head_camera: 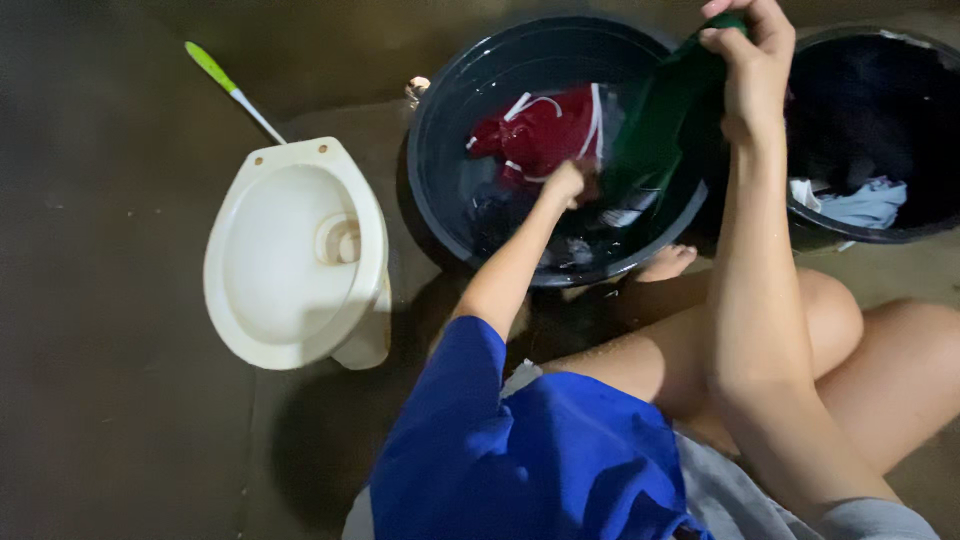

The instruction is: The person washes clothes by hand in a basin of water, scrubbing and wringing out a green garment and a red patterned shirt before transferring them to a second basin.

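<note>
Right grip (745, 50) clamped on green garment (655, 125), lifted over dark basin (440, 180); left grip (566, 183) fisted on its lower end.

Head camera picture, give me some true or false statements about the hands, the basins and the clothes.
1. The right hand holds a green cloth lifted over the basin. True.
2. The left hand rests on the toilet bowl. False: it is down in the basin, at the wet clothes.
3. A red garment with white trim lies in the basin. True.
4. The second tub on the right is empty. False: it holds dark and pale clothes.
5. A brush with a green handle lies behind the toilet bowl. True.
</note>
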